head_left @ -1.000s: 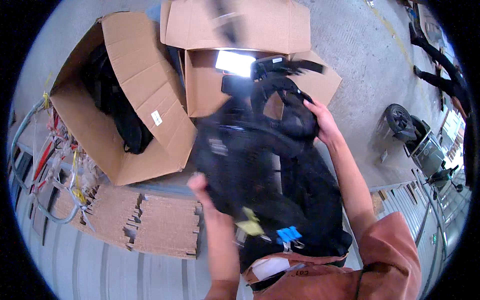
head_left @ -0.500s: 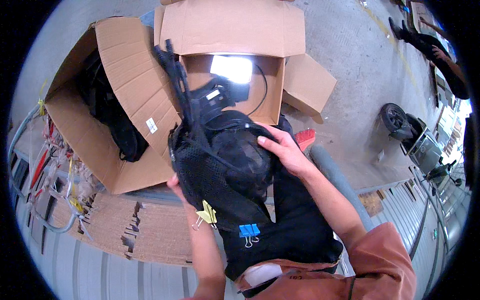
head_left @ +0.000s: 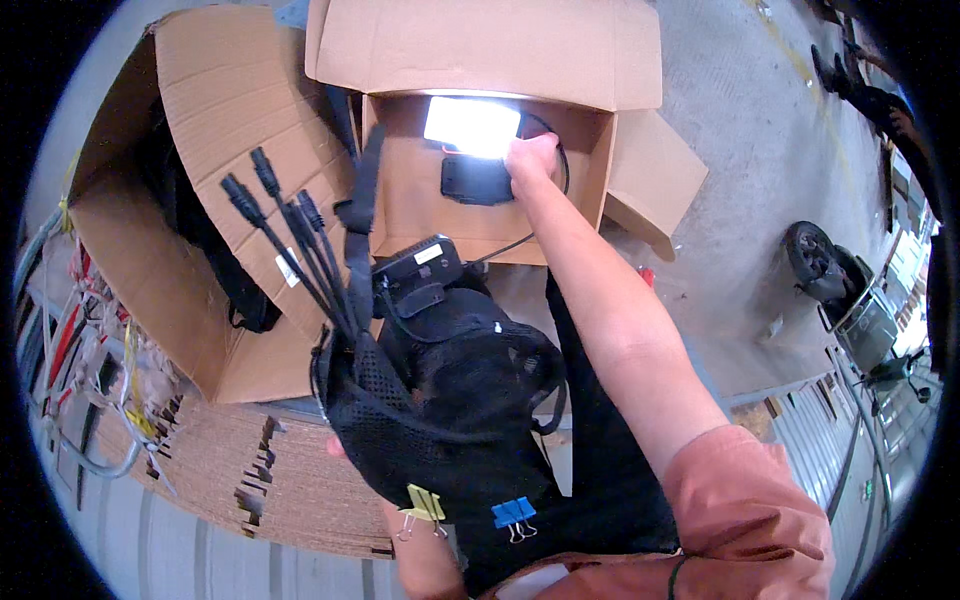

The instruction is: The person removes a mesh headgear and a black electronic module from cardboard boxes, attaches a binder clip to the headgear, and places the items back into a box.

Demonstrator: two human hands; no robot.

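A black mesh bag [head_left: 450, 395] is held in front of the person, its left side backed by the left hand [head_left: 338, 447], whose grip cannot be told because its fingers are mostly hidden. In the open cardboard box [head_left: 590, 185] beyond, a glowing white panel [head_left: 468, 125] is overlapped by the right hand [head_left: 532, 160]; whether anything is pinched by its bent fingers cannot be told.

Black bag [head_left: 460, 380], yellow clip [head_left: 425, 503], blue clip [head_left: 514, 513]
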